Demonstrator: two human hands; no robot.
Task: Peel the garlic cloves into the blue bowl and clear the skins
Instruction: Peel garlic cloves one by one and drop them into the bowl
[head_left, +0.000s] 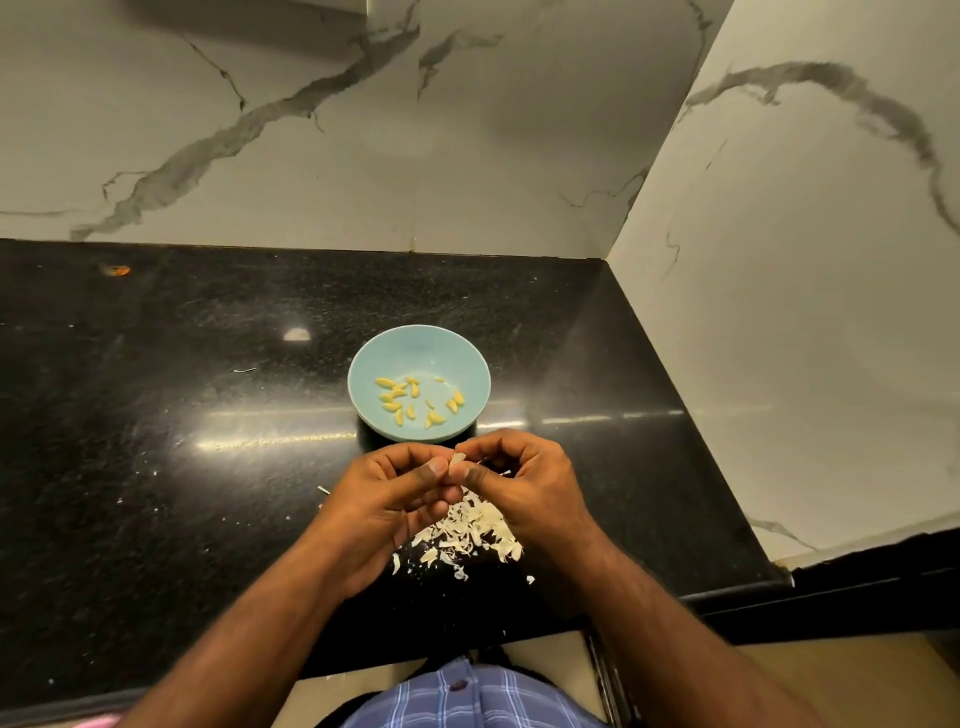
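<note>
Both hands, left hand (387, 499) and right hand (519, 480), pinch one garlic clove (457, 459) just short of the blue bowl (418, 343); loosened skin could drop in among peeled cloves.

The bowl (418, 358) is pale blue, holding yellow peeled cloves (415, 400). The tabletop (182, 415) is glossy black with fine pale speckles. The skins (467, 530) heaped on it are creamy white. The wall (311, 130) is off-white marble with grey veins. The shirt (467, 696) is blue with white checks.
</note>
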